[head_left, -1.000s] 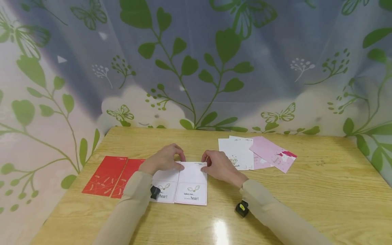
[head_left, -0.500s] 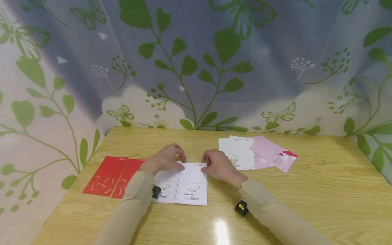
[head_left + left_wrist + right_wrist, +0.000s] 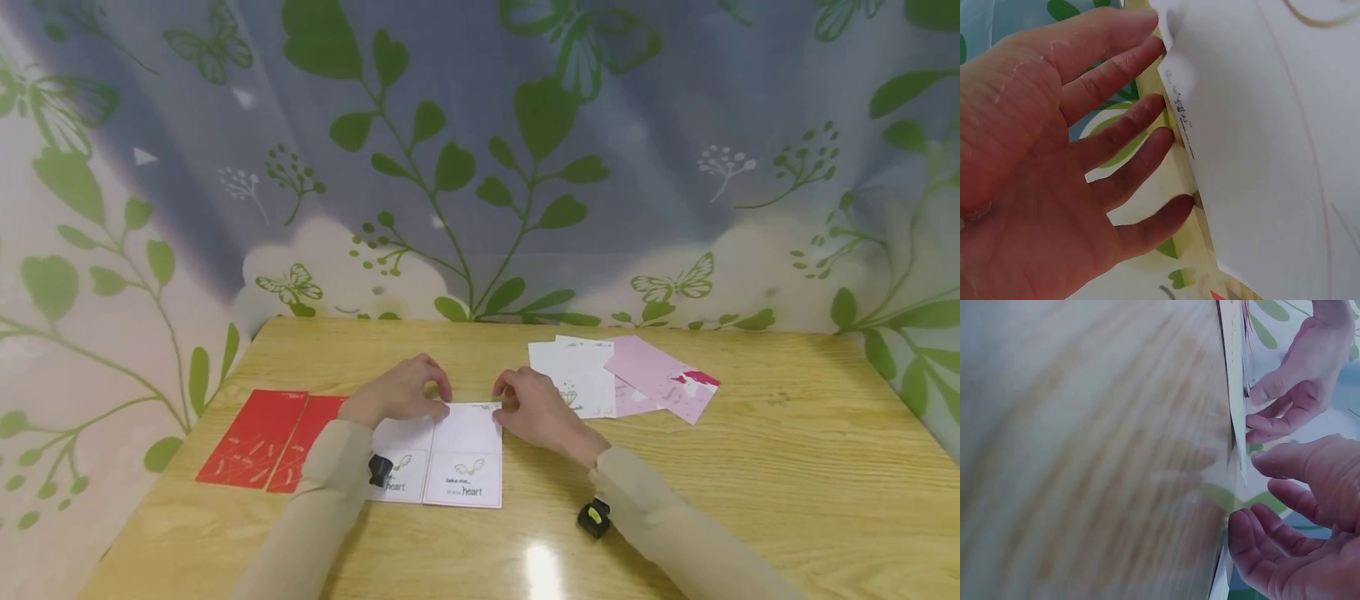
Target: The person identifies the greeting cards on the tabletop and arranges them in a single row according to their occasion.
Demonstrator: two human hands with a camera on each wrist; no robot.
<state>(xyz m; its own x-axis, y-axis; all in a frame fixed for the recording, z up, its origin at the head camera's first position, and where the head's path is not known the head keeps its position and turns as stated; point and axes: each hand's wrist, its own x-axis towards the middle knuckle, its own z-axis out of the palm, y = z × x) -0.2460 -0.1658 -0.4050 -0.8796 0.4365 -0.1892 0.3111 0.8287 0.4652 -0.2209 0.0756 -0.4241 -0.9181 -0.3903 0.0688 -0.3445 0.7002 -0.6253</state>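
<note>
Two white cards with gold wings and printed text lie side by side on the table in the head view. At the right-hand white card (image 3: 465, 454), my left hand (image 3: 401, 390) has its thumb at the top left corner. My right hand (image 3: 540, 412) is by the top right corner, thumb and fingers loosely bent. The left wrist view shows the left fingers (image 3: 1141, 172) fairly straight along the far edge of the white cards. In the right wrist view, the right thumb (image 3: 1282, 461) stands apart from the fingers. The left-hand white card (image 3: 401, 475) is partly hidden by my left arm.
Two red cards (image 3: 251, 437) lie at the left, one partly covered by my left sleeve. White cards (image 3: 573, 379) and pink cards (image 3: 667, 379) overlap at the back right of the wooden table (image 3: 750, 500). A patterned curtain (image 3: 480, 208) hangs behind.
The head view has shifted slightly. My right hand has moved a little to the right relative to the white card's corner; the cards lie in nearly the same places.
</note>
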